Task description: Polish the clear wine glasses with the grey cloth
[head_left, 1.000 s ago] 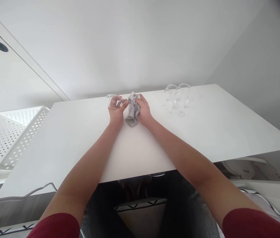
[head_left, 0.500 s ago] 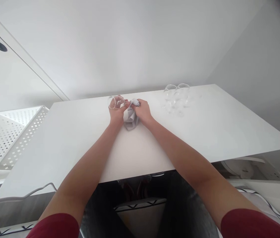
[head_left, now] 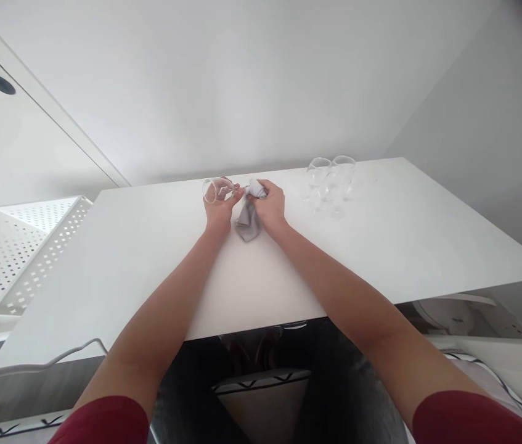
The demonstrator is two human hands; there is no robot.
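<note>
A clear wine glass (head_left: 211, 191) lies tilted on its side in my left hand (head_left: 219, 206), its rim pointing left. My left fingers are closed around the bowl and the start of the stem. In my right hand (head_left: 270, 203) is a grey cloth (head_left: 248, 223), bunched over the foot end of the glass, with one corner hanging down. The foot itself is hidden under the cloth. Both hands are close together above the white tabletop (head_left: 251, 277).
Several clear stemmed glasses (head_left: 330, 182) stand grouped on the tabletop to the right, near the wall. A white perforated rack (head_left: 34, 259) is beyond the left edge. A grey curved rail or cable (head_left: 48, 364) runs at the lower left.
My right hand has shifted slightly right and turned with the cloth, showing more of the stem. The cloth's hanging corner has swung a little to the right. My left hand barely moves.
</note>
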